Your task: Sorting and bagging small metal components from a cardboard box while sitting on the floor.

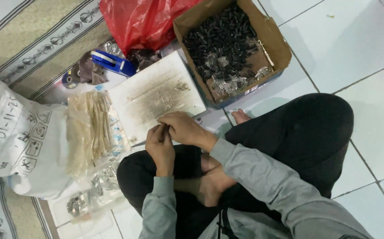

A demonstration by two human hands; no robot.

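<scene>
Both hands, left hand (159, 145) and right hand (184, 128), pinch a small dark piece (166, 128) between fingertips.

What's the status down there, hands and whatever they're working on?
Left hand and right hand pinched together on a small dark part, hidden in the grip. Both over the stained white board. Open cardboard box of black pieces beyond; nothing blocking.

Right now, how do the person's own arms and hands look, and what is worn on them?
Both arms wear long grey sleeves of soft, slightly creased cloth, ending in plain ribbed cuffs at the wrists. The left hand and the right hand are bare: no gloves, and no rings, watch or bracelet show. No print or marking is visible on either sleeve.
</scene>
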